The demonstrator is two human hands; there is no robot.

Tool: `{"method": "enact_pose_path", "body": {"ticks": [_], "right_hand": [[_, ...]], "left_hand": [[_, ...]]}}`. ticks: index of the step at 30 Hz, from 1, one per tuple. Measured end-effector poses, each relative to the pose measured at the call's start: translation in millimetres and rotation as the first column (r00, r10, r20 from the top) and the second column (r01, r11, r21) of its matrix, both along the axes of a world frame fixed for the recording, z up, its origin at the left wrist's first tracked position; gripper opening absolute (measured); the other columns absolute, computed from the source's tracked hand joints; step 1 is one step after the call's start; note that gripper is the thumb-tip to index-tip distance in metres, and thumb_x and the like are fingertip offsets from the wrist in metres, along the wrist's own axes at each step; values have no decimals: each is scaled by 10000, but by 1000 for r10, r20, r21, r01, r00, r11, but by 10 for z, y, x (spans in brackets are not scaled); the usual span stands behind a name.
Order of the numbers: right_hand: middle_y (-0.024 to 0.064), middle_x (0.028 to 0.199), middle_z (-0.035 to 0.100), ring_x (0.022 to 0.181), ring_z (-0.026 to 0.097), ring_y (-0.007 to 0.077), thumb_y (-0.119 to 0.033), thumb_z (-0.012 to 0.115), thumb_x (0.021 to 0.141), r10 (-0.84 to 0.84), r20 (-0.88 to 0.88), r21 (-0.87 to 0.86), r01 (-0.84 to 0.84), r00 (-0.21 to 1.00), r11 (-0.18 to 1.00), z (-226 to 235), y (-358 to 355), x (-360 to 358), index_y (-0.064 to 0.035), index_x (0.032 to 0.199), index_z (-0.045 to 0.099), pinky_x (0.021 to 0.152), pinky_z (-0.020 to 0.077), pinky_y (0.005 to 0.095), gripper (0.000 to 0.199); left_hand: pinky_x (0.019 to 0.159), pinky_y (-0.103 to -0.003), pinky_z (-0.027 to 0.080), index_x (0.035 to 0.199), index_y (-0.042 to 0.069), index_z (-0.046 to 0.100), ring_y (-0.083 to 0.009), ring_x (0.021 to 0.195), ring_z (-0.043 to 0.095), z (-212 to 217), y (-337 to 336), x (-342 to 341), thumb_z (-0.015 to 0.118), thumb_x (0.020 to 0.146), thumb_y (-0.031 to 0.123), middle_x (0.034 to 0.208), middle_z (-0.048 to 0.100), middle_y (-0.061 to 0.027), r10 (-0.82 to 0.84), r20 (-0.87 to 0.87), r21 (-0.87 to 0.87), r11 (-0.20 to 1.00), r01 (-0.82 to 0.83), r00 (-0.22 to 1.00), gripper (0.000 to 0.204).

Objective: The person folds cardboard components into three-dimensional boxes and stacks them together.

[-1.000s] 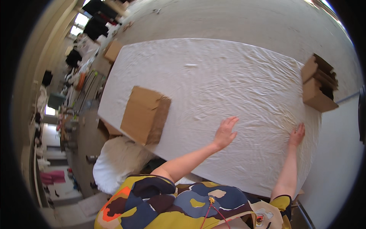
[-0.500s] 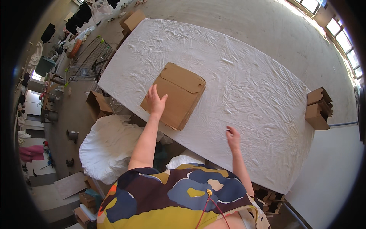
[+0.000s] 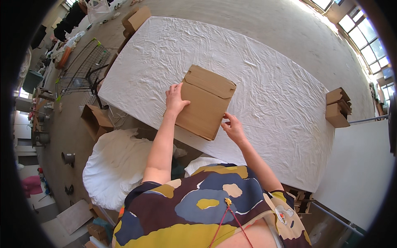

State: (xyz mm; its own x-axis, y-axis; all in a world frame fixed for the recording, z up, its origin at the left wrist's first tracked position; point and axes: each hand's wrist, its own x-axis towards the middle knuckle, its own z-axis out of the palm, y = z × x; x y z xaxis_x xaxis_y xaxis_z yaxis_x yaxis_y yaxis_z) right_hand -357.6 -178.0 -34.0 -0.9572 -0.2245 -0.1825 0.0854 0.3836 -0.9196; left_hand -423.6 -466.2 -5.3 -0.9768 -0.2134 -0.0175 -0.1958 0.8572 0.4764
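brown cardboard box (image 3: 206, 101) | white crinkled table cover (image 3: 273, 95)

This looks like a packing workshop or small warehouse. A long worktop (image 3: 269, 82) draped in a crumpled white sheet stands on a bare concrete floor (image 3: 264, 20). Brown cardboard boxes (image 3: 338, 107) are stacked at the worktop's far right corner, and more cartons (image 3: 136, 18) lie on the floor off its far left corner. A wire cart (image 3: 82, 68) stands by the left edge, with assorted clutter beyond it. Tall industrial windows (image 3: 366, 37) line the far right wall.
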Motion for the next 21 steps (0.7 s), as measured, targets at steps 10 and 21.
{"method": "enact_pose_path", "body": {"ticks": [10, 21], "right_hand": [[169, 1193, 629, 853, 709, 203, -61, 681, 851, -47, 135, -67, 57, 990, 996, -47, -98, 140, -1, 1356, 519, 683, 592, 320, 533], [99, 1263, 578, 978, 669, 187, -101, 635, 910, 110, 442, -369, 69, 890, 927, 100, 25, 35, -49, 1370, 533, 755, 593, 347, 473]], "left_hand": [[1027, -438, 498, 1310, 175, 532, -294, 1241, 499, 200, -164, -486, 966, 511, 215, 1319, 463, -50, -136, 275, -57, 986, 157, 952, 910], [996, -454, 498, 1213, 150, 590, -305, 1233, 507, 19, -225, -353, 942, 535, 314, 1246, 518, -87, -84, 229, -19, 996, 91, 970, 782]]}}
